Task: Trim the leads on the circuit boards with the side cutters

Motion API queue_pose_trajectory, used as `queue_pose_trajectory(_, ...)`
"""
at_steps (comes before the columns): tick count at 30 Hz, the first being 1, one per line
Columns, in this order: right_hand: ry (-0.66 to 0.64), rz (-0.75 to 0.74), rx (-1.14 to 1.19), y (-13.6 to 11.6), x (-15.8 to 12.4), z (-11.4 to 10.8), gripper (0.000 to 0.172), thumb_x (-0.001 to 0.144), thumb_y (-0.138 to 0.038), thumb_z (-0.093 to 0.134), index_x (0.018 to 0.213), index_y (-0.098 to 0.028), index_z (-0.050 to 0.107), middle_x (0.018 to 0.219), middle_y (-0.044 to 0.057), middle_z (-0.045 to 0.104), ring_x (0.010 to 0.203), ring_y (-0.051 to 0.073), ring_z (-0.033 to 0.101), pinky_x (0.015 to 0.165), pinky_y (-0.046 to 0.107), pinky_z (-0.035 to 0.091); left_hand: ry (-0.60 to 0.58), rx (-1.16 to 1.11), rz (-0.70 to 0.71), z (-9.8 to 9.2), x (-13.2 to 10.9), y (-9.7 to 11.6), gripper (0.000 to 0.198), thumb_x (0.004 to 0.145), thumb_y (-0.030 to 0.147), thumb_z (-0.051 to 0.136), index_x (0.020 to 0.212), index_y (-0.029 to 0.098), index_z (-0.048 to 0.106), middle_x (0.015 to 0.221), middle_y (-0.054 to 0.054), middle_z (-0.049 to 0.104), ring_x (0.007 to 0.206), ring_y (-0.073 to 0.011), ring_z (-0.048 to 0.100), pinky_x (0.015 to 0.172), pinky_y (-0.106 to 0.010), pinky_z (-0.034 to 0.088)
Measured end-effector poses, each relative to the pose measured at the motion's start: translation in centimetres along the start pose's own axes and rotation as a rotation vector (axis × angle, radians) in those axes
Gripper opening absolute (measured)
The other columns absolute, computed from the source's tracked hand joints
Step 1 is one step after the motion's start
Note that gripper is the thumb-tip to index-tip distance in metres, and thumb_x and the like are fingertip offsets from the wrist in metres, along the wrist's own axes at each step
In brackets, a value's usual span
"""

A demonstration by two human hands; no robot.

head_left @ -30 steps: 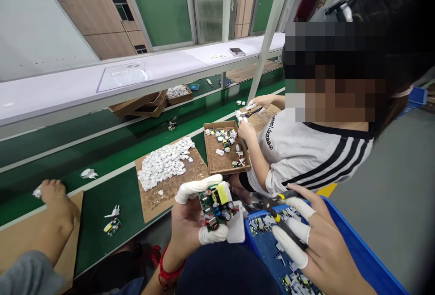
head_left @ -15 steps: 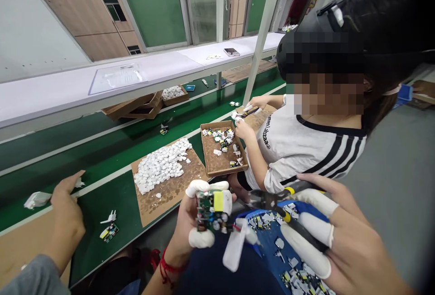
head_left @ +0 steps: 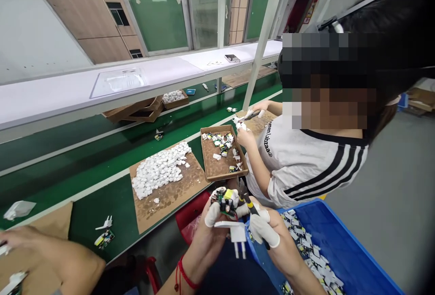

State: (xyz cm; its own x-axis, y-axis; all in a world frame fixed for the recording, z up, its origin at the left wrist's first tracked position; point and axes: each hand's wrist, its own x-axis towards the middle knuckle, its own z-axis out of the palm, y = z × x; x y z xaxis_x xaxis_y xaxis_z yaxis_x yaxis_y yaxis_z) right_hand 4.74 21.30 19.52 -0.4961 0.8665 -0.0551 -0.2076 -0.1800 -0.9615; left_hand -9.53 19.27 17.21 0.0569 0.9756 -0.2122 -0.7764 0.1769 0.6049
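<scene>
My left hand [head_left: 211,222], with white finger cots, grips a small green circuit board [head_left: 225,202] that carries a yellow part. A white plug piece [head_left: 235,234] hangs below the board on wires. My right hand [head_left: 265,231], also in finger cots, is closed on black cutting pliers [head_left: 245,197], whose jaws touch the board. Both hands meet above my lap, just left of a blue bin [head_left: 343,240] filled with several similar boards and plug pieces.
A green conveyor belt [head_left: 84,150] runs across. A brown mat holds a heap of white parts [head_left: 159,168], beside a cardboard tray [head_left: 220,154] of boards. A seated person in a striped white shirt [head_left: 306,159] works on the right. Another person's arm [head_left: 64,263] lies at lower left.
My hands moved away from the camera and came together. The right hand, spread over the blue bin before, now brings the pliers onto the board. The person's arm at left drew back.
</scene>
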Motion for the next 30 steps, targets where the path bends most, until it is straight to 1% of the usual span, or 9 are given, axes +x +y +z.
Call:
queue_pose_trajectory(3,0.105,0.023,0.097,0.4,0.1,-0.2,0.045,0.081,-0.057,0.059,0.060,-0.019,0.046,0.055,-0.003,0.040,0.047,0.009,0.036,0.044,0.024,0.028,0.069,0.084,0.024,0.1,-0.2,-0.1,0.043,0.063,0.041,0.084,0.099,0.023,0.070,0.092,-0.003,0.073,0.080,-0.0171,0.068,0.075,-0.025,0.053)
queue_pose_trajectory(6,0.178,0.004,0.127,0.6,0.2,-0.4,0.049,0.075,-0.060,0.063,0.059,-0.020,0.040,0.059,-0.002,0.044,0.050,0.011,0.041,0.045,0.025,0.035,0.100,0.197,0.042,-0.4,-0.2,0.5,0.048,0.057,0.030,0.088,0.101,0.025,0.068,0.098,-0.002,0.072,0.085,-0.0175,0.068,0.077,-0.024,0.052)
queue_pose_trajectory(11,0.147,0.022,0.081,0.1,0.3,-0.3,0.050,0.079,-0.056,0.062,0.052,-0.018,0.044,0.050,-0.002,0.043,0.047,0.009,0.039,0.046,0.023,0.032,-0.036,0.512,-0.027,-1.6,0.1,2.2,0.066,0.052,0.025,0.090,0.114,0.022,0.067,0.116,-0.010,0.069,0.105,-0.0264,0.064,0.091,-0.034,0.051)
queue_pose_trajectory(13,0.125,0.018,0.068,-0.3,0.2,-0.4,0.050,0.081,-0.053,0.061,0.050,-0.017,0.046,0.048,-0.003,0.041,0.047,0.009,0.038,0.047,0.023,0.032,-0.074,0.472,-0.100,-1.9,0.0,2.4,0.060,0.058,0.030,0.088,0.114,0.020,0.068,0.116,-0.011,0.069,0.105,-0.0270,0.064,0.090,-0.035,0.052)
queue_pose_trajectory(15,0.098,-0.023,0.013,-0.8,0.0,-0.8,0.049,0.084,-0.052,0.057,0.050,-0.018,0.047,0.050,-0.002,0.043,0.047,0.010,0.041,0.046,0.024,0.034,-0.073,0.292,-0.155,-2.2,0.0,2.2,0.046,0.066,0.037,0.083,0.107,0.020,0.071,0.103,-0.009,0.072,0.092,-0.0223,0.067,0.081,-0.030,0.054)
queue_pose_trajectory(18,0.130,-0.175,-0.290,-1.3,-0.5,-2.3,0.044,0.088,-0.047,0.053,0.054,-0.020,0.048,0.066,0.003,0.059,0.074,0.018,0.060,0.064,0.029,0.047,-0.077,0.074,-0.182,-2.4,0.0,1.8,0.032,0.075,0.042,0.075,0.096,0.018,0.072,0.086,-0.007,0.071,0.075,-0.0154,0.066,0.070,-0.024,0.053)
queue_pose_trajectory(21,0.151,-0.301,-0.683,-1.3,-1.0,-3.8,0.034,0.091,-0.039,0.051,0.061,-0.021,0.055,0.093,0.006,0.069,0.112,0.024,0.055,0.091,0.038,0.048,-0.070,0.002,-0.151,-2.2,0.2,2.1,0.037,0.078,0.047,0.071,0.097,0.015,0.072,0.093,-0.009,0.070,0.079,-0.0161,0.064,0.071,-0.024,0.052)
queue_pose_trajectory(25,0.160,-0.518,-1.136,-0.7,-1.3,-4.3,0.014,0.090,-0.024,0.055,0.083,-0.021,0.066,0.101,0.007,0.068,0.114,0.027,0.052,0.092,0.047,0.049,-0.093,-0.070,-0.181,-1.4,0.2,3.3,0.040,0.081,0.051,0.065,0.100,0.016,0.072,0.095,-0.009,0.072,0.076,-0.0173,0.065,0.068,-0.026,0.052)
queue_pose_trajectory(30,0.149,-0.709,-1.413,-1.1,-1.0,-4.0,0.014,0.086,-0.020,0.059,0.077,-0.012,0.066,0.095,0.016,0.063,0.120,0.040,0.045,0.094,0.062,0.044,-0.202,-0.077,-0.293,-0.4,-0.6,4.3,0.042,0.083,0.050,0.063,0.104,0.015,0.072,0.093,-0.009,0.073,0.064,-0.0170,0.067,0.063,-0.026,0.053)
